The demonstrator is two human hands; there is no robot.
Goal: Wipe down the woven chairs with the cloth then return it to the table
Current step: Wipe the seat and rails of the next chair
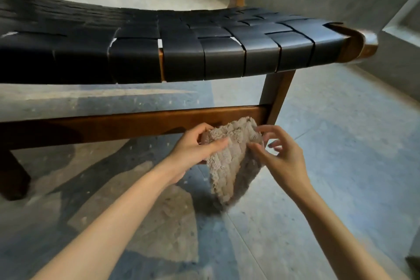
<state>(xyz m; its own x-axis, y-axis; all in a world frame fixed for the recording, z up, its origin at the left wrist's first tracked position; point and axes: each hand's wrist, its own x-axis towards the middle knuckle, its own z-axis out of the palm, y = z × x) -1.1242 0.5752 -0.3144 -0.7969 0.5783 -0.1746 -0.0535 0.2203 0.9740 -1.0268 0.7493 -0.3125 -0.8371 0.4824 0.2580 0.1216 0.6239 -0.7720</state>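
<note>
One cloth, lower centre, gripped in curled left hand fingers; right hand fingers spread at its right edge, pinch unclear. One chair above.

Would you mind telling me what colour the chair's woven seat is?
Black seat, on a brown wooden frame; head view.

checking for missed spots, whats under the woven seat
Under the woven seat show a crossbar, a front leg and the floor. The left hand and right hand hold the cloth in front of the crossbar's right end, hiding it. The seat's underside cannot be seen.
</note>
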